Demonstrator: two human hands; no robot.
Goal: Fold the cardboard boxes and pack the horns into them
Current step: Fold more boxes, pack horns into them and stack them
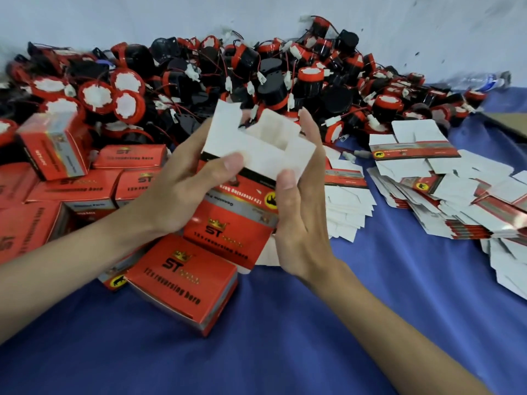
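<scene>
A red cardboard box (pixel 236 220) with white flaps standing open at its far end is held up above the blue cloth between both hands. My left hand (pixel 185 183) grips its left side, thumb pressing a white flap. My right hand (pixel 299 201) holds the right side, thumb on the flap's corner and fingers behind the box. A big heap of red-and-black horns (pixel 256 78) with wires lies just beyond. Flat unfolded boxes (pixel 445 192) are stacked to the right.
Several folded red boxes (pixel 182 283) lie at the left and under my hands. The blue cloth (pixel 285 337) covers the table in front. A pale wall (pixel 142 18) runs behind the heap. A plastic bottle (pixel 484 81) lies at the far right.
</scene>
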